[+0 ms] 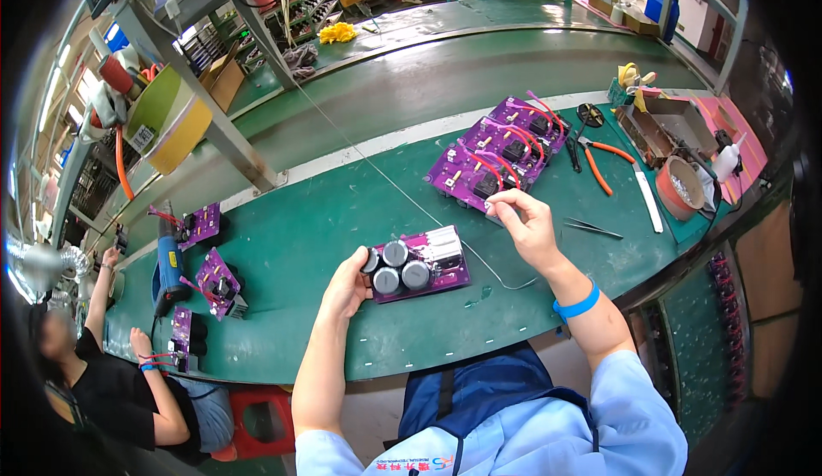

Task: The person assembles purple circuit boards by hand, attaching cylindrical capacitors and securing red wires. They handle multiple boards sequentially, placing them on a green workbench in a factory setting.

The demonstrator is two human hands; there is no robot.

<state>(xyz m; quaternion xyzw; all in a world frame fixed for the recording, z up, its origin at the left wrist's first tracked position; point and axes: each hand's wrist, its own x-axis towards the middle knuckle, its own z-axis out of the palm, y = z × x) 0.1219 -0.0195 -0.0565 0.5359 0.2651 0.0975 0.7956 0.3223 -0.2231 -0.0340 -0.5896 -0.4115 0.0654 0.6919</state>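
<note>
On the green bench (342, 219), near its front edge, the left hand (347, 286) grips one purple circuit board (419, 264) bearing four grey cylindrical capacitors (396, 266); the right hand (524, 221) pinches a small part, too tiny to identify.

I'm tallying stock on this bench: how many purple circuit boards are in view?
7: one under the left hand, the near board; three overlapping by the right hand at; three near the co-worker. More may be hidden.
</note>
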